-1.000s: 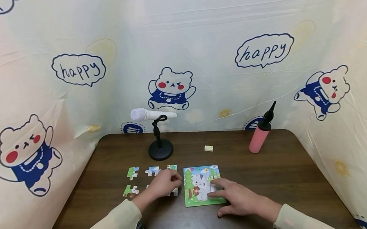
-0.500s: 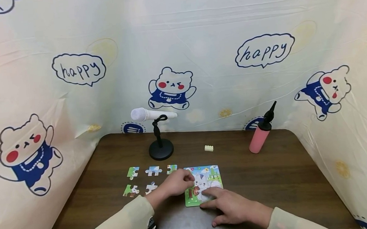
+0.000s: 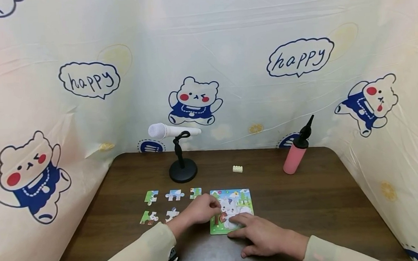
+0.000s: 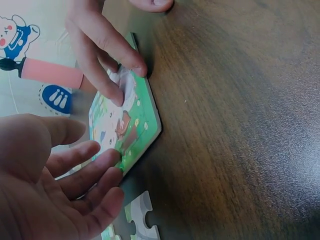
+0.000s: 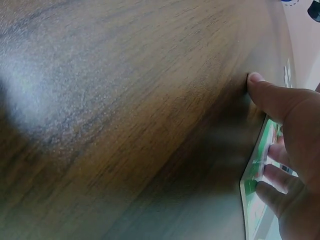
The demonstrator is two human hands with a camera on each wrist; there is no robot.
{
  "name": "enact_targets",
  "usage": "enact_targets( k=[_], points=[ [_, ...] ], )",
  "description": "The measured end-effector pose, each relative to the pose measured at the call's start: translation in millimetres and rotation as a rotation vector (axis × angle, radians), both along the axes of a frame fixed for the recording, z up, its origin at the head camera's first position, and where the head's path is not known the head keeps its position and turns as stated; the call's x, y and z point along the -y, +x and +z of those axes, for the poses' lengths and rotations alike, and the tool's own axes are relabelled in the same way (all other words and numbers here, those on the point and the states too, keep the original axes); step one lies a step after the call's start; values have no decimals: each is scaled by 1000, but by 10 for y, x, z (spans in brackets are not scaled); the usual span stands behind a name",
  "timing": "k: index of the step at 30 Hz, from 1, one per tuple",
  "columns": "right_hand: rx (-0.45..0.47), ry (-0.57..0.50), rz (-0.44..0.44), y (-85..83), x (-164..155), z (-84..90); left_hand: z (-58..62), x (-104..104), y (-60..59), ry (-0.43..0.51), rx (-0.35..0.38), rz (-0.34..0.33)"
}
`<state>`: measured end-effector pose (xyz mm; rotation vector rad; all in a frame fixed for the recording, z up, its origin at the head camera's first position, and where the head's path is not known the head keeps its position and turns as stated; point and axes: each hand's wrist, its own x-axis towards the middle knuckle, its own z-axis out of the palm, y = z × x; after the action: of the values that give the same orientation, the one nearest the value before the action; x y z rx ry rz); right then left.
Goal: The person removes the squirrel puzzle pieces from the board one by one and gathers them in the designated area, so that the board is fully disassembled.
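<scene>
A square puzzle board (image 3: 243, 197) with a white cartoon animal on a green and blue scene lies flat on the table. My left hand (image 3: 202, 208) is over its left edge, fingers loosely bent. In the left wrist view its fingertips (image 4: 114, 159) meet the board's edge, the thumb stands apart, and no piece shows between them. My right hand (image 3: 263, 234) rests index and middle fingers on the board's lower part, its thumb down on the table. Loose puzzle pieces (image 3: 174, 194) lie in two rows to the left; a grey-white piece (image 4: 143, 218) is near my left hand.
At the back left a white microphone (image 3: 174, 131) sits on a black stand (image 3: 183, 170). A small cream toy brick (image 3: 237, 169) lies behind the board. The pink pump (image 3: 294, 159) with a black nozzle stands at back right. Printed cloth (image 3: 244, 112) surrounds the wooden table (image 3: 327, 203).
My left hand has moved right from the loose pieces onto the board's left edge. The right hand has slid slightly left and down across the board. Over the last half second both hands barely move.
</scene>
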<state>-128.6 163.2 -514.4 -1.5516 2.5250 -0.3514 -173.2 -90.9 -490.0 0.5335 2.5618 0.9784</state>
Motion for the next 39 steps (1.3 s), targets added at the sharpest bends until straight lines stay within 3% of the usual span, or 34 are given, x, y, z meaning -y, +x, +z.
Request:
enact_targets(
  k=[7,21,29,34,39],
  points=[
    [-11,-6,1,-15,-9,-48,27,-20,-1,-39,70,-15],
    [-23,-2,0,-16,-13,-37,33,-28,-14,-30,84,-60],
    [-11,7,-10,-22,5,-43,-83,-94,-28,-50,23,-23],
    [-23,9,-10,-17,8,-53,-99,-111,-25,-84,7,18],
    [-38,4,-6,-26,4,-62,-96,-106,-34,-59,6,31]
  ],
)
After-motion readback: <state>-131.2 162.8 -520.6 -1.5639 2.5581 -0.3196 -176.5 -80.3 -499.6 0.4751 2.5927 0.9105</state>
